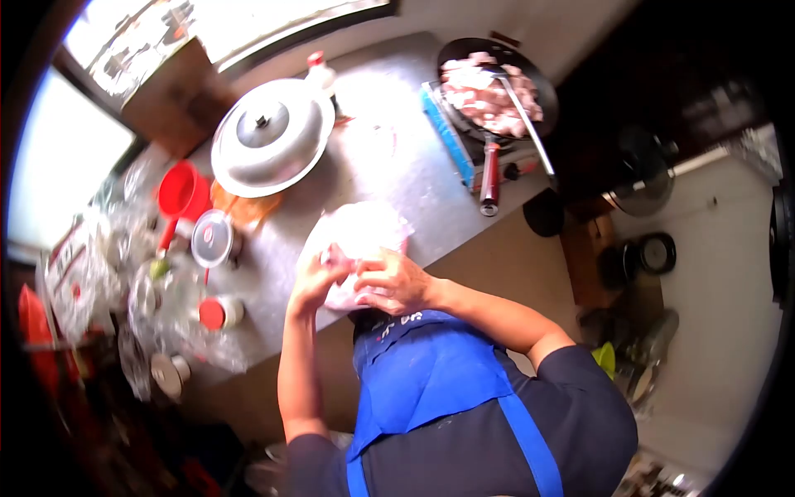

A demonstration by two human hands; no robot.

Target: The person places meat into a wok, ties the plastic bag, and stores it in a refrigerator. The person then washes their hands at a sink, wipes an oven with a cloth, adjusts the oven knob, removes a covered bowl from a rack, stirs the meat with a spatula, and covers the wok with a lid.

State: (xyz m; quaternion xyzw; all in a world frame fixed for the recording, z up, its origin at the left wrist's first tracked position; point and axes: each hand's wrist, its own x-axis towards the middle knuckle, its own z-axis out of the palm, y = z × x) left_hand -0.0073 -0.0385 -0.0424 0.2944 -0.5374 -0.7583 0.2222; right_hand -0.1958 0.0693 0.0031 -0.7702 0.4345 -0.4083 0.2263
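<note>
A whitish, pink-tinged plastic bag [356, 228] lies at the near edge of the metal table, right in front of my apron. My left hand [315, 280] pinches the bag on its left side. From the right, my right hand [399, 283] has its fingers curled on the bag, close to the left fingertips. Glare washes out the bag's surface, and its contents cannot be made out.
A pan [542, 91] of pale cut meat, with a long-handled utensil in it, sits on a portable stove [451, 137]. To the left are a domed metal lid [302, 145], a red dipper [182, 190], a lidded container [214, 240], a red-capped jar [213, 313] and several clear plastic bags [178, 319].
</note>
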